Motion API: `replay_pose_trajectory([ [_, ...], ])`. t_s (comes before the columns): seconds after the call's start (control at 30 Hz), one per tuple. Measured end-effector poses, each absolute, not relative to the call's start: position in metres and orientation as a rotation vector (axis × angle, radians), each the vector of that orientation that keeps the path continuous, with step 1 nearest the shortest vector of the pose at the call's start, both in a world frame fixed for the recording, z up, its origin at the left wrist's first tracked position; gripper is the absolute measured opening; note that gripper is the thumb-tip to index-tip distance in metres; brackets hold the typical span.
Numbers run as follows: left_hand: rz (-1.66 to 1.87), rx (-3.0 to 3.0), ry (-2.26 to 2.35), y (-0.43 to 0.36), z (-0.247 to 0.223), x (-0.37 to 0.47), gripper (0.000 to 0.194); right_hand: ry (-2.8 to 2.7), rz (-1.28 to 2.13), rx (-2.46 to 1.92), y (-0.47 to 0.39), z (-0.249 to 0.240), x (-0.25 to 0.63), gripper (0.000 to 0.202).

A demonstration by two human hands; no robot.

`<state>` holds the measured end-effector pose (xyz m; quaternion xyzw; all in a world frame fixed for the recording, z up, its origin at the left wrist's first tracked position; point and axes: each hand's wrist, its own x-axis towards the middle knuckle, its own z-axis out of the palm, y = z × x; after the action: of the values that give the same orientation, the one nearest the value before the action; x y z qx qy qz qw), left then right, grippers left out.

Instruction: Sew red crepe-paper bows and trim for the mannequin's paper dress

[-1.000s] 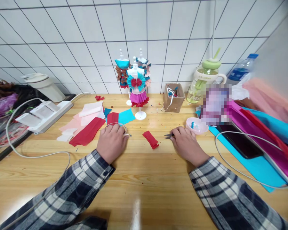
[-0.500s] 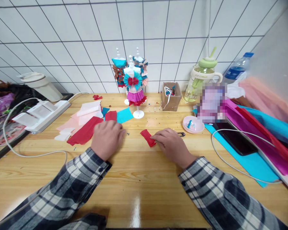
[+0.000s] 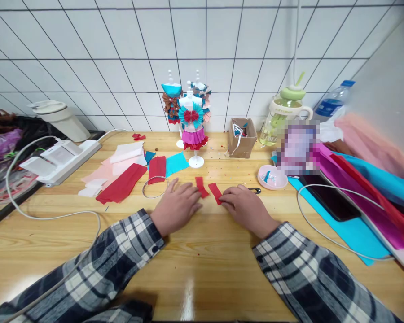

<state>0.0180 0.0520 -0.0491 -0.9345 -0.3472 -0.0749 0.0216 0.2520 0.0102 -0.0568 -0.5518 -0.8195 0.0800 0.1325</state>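
Note:
Two small red strips lie side by side near the middle of the wooden table. The left red strip [image 3: 201,186] touches the fingertips of my left hand [image 3: 177,206], which rests palm down with its fingers apart. My right hand [image 3: 245,208] pinches the lower end of the right red strip [image 3: 215,193] between thumb and fingers. Just left of my left hand lies a thin metal ring [image 3: 143,188], partly over a red rectangle [image 3: 157,168]. A larger red piece [image 3: 121,184] and a blue piece [image 3: 176,164] are beside it.
Small dressed mannequins [image 3: 191,117] stand at the back, with a cardboard box [image 3: 242,141] to their right. A pink dish [image 3: 280,179], a black phone [image 3: 333,199] and coloured sheets lie at the right. A power strip [image 3: 59,163] and white cable occupy the left.
My left hand has moved right and spread its fingers, uncovering the ring and red rectangle. Where one red piece showed at my right fingertips, two separate strips now lie.

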Motion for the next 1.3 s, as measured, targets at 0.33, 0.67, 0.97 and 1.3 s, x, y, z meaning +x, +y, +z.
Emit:
replay_pose_trajectory([
  [0.33,-0.471,-2.820,-1.078,0.061,-0.041,0.015,0.027,-2.386,0.218,-1.615,0.009,-0.053,0.249,0.020],
  [0.67,-0.297,-3.060,-0.984,0.050,-0.050,0.070,0.020,-2.403,0.267,-1.688,0.010,-0.059,0.245,0.018],
  [0.97,-0.310,-3.045,-1.033,0.052,-0.051,0.064,0.023,-2.363,0.300,-1.761,0.009,-0.057,0.244,0.017],
  [1.3,-0.292,-3.027,-1.036,0.050,-0.055,0.066,0.021,-2.356,0.235,-1.794,0.007,-0.059,0.239,0.017],
])
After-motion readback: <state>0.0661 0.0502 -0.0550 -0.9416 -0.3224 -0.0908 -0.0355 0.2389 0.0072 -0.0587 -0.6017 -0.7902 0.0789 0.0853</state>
